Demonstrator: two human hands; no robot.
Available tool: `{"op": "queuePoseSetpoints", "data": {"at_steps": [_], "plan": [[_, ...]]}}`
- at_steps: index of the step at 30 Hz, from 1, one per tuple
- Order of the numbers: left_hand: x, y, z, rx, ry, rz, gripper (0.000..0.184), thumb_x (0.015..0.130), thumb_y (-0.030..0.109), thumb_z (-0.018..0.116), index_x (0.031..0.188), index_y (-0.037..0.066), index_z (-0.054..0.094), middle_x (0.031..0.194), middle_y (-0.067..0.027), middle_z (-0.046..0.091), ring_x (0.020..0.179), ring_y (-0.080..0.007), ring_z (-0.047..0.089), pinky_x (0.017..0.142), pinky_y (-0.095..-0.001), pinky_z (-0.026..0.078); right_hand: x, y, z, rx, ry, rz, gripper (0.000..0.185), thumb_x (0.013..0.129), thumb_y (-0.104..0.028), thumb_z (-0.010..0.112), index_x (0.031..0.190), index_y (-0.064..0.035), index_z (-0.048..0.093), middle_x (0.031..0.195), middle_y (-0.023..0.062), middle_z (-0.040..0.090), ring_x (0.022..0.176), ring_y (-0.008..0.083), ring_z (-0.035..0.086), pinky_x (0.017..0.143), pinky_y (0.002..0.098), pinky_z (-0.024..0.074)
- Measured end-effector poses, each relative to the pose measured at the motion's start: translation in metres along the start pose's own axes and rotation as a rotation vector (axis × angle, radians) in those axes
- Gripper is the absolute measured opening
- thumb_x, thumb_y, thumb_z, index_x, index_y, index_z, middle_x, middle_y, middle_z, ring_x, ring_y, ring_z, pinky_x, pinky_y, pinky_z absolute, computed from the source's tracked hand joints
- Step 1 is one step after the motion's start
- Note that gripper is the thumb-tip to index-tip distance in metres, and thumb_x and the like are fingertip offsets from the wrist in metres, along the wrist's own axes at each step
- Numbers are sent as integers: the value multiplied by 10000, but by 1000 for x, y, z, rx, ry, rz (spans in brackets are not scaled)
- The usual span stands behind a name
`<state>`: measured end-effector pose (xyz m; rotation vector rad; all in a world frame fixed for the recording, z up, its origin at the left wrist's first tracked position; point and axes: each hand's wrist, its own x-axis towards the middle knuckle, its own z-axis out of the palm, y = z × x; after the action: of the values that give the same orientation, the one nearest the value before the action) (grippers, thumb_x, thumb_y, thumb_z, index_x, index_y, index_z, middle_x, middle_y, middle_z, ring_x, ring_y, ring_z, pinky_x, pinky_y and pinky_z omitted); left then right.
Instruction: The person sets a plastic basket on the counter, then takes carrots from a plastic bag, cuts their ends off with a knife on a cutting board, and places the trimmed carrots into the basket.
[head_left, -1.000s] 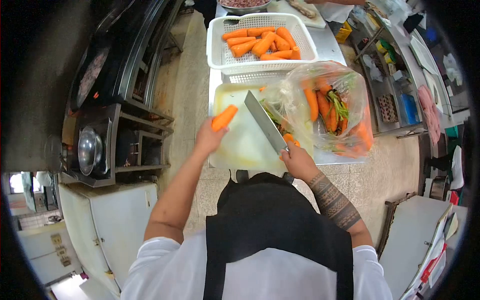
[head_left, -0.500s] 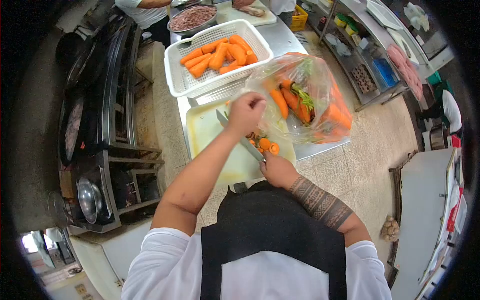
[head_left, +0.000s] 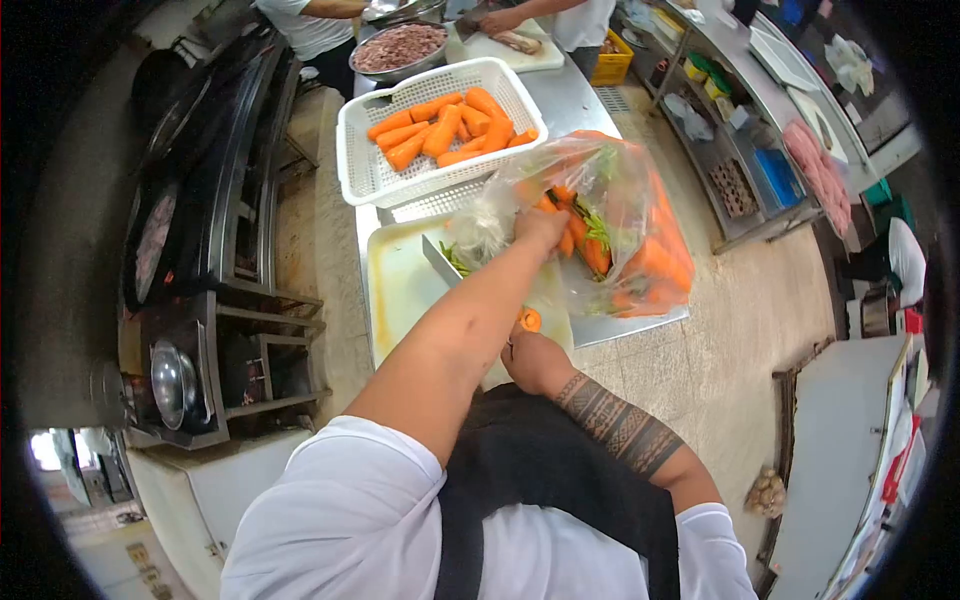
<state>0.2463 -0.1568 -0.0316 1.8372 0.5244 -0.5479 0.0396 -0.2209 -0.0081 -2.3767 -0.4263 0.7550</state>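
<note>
- Carrots (head_left: 442,132) lie whole in a white perforated basket (head_left: 345,150) at the upper centre of the frame; more are in the bag farther right.
- Just below the basket, a pale cutting board (head_left: 398,285) rests on the metal worktop (head_left: 578,95).
- The cleaver (head_left: 440,262) slants over the board, its blade partly covered by the left forearm, with green trimmings (head_left: 455,260) beside it.
- A cut carrot piece (head_left: 530,320) sits near the right hand.
- The person's right hand (head_left: 535,360), at the board's near edge, has its fingers clenched round the cleaver's handle, mostly hidden.
- The left hand (head_left: 541,228) reaches to the carrots at the bag's opening; whether its fingers grasp one cannot be told.
- The clear plastic bag (head_left: 625,175) lies right of centre, holding carrots with green tops.
</note>
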Motion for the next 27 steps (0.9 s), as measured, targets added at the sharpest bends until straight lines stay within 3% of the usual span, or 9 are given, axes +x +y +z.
{"op": "queuePoseSetpoints", "data": {"at_steps": [3,6,8,10,12,14,19,23,27], "plan": [[3,-5,-11,-793,-216,-103,501,971,363,701,1310,21,566,1222,-167,675,1088,-260,694,920,-399,590,1,-1,-5,22,14,-20,389,1021,-263,521,1286,20,539,977,289,714,919,474,698,816,568,551],[-56,-34,-37,-1275,-492,-116,397,1019,303,634,1332,65,577,1159,-148,666,1028,-279,679,901,-425,589,5,3,-5,21,58,-95,405,1021,-258,524,1321,13,535,988,283,721,917,460,705,816,558,556],[-134,-52,-75,-1139,-830,49,423,1026,305,627,1357,55,548,1136,-138,650,997,-262,661,860,-430,585,14,21,13,-14,73,-150,425,1022,-253,523,1353,13,531,1001,274,728,921,448,711,819,543,562],[-202,-44,-106,-1193,-822,-24,449,1011,292,666,1375,65,535,1122,-128,658,968,-276,667,864,-437,574,34,67,54,-81,66,-211,427,1022,-249,524,1346,28,534,1002,274,727,920,446,711,816,531,567],[-205,-91,-113,-876,-666,62,511,991,283,705,1415,67,518,1180,-146,674,1020,-304,685,898,-453,567,29,45,19,-38,150,-521,403,1028,-266,521,1282,46,542,966,288,720,912,454,711,814,532,567],[-213,-117,-130,-519,-482,105,563,967,274,743,1435,62,513,1224,-162,685,1063,-330,696,924,-460,559,26,19,6,-66,-61,-56,390,1032,-283,523,1241,45,545,943,291,717,905,458,710,815,540,564],[-234,-174,-183,415,79,203,641,910,289,800,1417,11,525,1283,-204,682,1138,-370,687,959,-455,544,18,5,1,-31,47,-70,341,1031,-301,541,1104,32,537,875,295,704,855,489,694,779,591,535],[-227,-236,-195,592,286,268,618,927,341,746,1416,23,540,1257,-233,665,1164,-427,647,972,-499,528,23,-10,-1,-28,58,-112,315,1029,-283,552,1074,27,529,872,276,702,842,482,688,764,579,530],[-222,-257,-189,590,335,270,595,952,355,723,1411,22,543,1230,-227,650,1123,-426,648,942,-508,531,14,-51,-12,8,67,-192,278,1035,-263,550,1051,13,524,842,256,690,809,482,677,741,581,517]]}}
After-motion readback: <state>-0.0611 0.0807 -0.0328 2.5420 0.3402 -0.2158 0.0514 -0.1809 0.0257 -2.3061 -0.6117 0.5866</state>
